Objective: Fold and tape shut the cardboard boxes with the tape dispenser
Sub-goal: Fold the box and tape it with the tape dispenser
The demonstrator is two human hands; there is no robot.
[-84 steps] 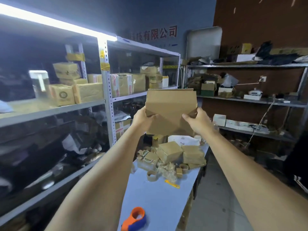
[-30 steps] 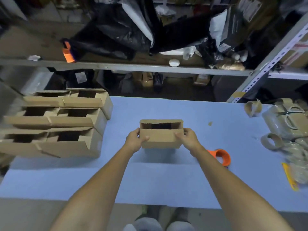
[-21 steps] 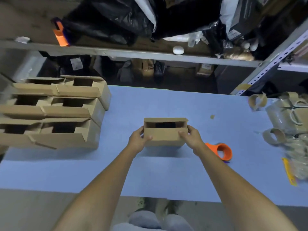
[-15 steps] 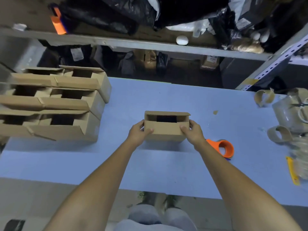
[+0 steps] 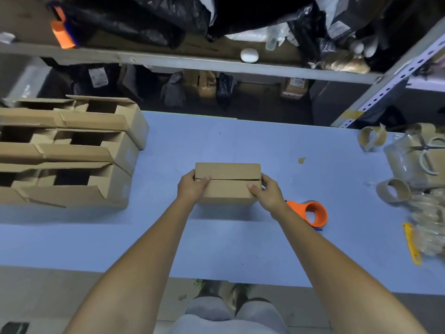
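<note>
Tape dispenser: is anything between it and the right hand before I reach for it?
Nothing visible does. The tape dispenser lies on the table just right of the right hand, its near end covered by that wrist. That hand grips the box and must let go first.

table (image 5: 216,249): blue top | behind: grey metal shelf (image 5: 168,60), perforated upright (image 5: 385,80) | floor (image 5: 48,297): grey | light: dim

Matt brown cardboard box (image 5: 227,189), smooth and plain-faced. Same dull brown card on the open boxes (image 5: 72,150) at the left. Smooth, matt blue table (image 5: 216,242) surface. Tape dispenser (image 5: 319,219) in glossy orange plastic. Bare brown paperboard tape cores (image 5: 403,193). Crumpled clear film (image 5: 428,227), glossy. Yellow plastic cutter (image 5: 412,247), slightly shiny. Painted grey metal shelf (image 5: 168,60) behind, loaded with shiny, crinkled black plastic bags (image 5: 134,20).
</note>
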